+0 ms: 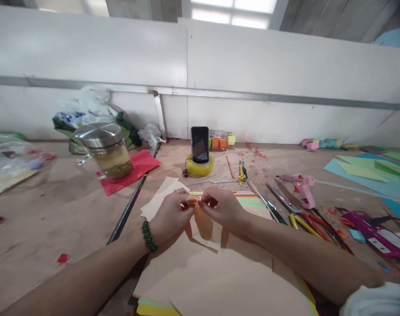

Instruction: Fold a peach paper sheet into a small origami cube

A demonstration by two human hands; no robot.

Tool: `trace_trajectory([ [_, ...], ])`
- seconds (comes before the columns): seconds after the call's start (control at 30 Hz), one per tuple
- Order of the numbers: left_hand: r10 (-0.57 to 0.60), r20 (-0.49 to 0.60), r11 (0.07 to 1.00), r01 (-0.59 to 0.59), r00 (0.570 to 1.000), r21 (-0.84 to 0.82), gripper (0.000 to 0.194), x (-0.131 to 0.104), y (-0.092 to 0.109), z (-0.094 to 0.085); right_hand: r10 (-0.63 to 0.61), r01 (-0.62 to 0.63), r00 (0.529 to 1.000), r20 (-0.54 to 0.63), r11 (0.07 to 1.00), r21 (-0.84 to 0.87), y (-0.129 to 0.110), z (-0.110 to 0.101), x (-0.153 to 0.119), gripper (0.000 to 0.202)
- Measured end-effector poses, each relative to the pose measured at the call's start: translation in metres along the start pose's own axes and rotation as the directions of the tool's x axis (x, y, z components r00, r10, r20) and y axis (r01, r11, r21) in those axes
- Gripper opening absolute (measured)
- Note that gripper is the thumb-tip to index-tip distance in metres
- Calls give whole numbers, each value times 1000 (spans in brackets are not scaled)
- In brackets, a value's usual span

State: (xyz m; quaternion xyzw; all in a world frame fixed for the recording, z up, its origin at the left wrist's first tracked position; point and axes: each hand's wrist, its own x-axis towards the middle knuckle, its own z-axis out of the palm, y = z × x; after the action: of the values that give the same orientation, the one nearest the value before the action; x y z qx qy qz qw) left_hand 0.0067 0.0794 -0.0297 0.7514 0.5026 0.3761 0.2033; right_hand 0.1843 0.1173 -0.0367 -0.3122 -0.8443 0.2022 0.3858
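Observation:
My left hand (175,210), with a green bead bracelet (149,237) at its wrist, is closed in a pinch on a small curled piece of orange paper (190,200). Close beside it, the fingertips of my right hand (221,205) are pinched together at the same paper's edge. Below both hands a smaller cut sheet of peach paper (206,237) overlaps a stack of large peach sheets (219,281). Whether this smaller sheet joins the curled piece is hidden by my fingers. Green, yellow and pink sheet edges show under the stack.
A phone (200,145) stands in a yellow tape roll (200,166). At left, a lidded glass tea mug (109,153) rests on red paper (147,162). To the right lie scissors (285,202), pliers (307,224), a pink glue gun (303,188) and a utility knife (242,170).

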Motion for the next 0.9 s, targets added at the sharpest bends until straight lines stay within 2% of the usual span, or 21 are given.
trace_trajectory([
  [0.17,-19,-25,1000,18,1000,-17,19,0,-2,1,56,-58,998,33,997,53,-4,-3,2,5],
  [0.27,-31,-38,999,32,999,12,18,0,-2,1,82,-87,995,63,994,70,-6,-5,4,14],
  [0.33,-33,-26,999,33,999,11,28,0,0,1,110,-114,990,84,992,44,-7,-5,4,20],
  [0.43,-55,-20,998,55,998,-29,41,-1,2,-1,165,-164,979,122,986,-18,-5,-3,4,16],
  [0.57,-31,-38,1000,31,999,-3,31,0,0,-1,175,-169,975,135,984,-53,-3,-1,3,7],
  [0.67,2,-39,1000,-1,999,11,21,1,-3,-1,144,-145,984,109,989,-1,-7,-3,3,4],
  [0.83,-72,-124,980,47,990,-193,9,4,-4,-5,115,-122,992,52,978,171,-8,-5,8,10],
  [0.9,-108,-126,956,69,986,-284,9,5,-3,-8,127,-130,992,27,960,249,-3,-3,10,15],
])
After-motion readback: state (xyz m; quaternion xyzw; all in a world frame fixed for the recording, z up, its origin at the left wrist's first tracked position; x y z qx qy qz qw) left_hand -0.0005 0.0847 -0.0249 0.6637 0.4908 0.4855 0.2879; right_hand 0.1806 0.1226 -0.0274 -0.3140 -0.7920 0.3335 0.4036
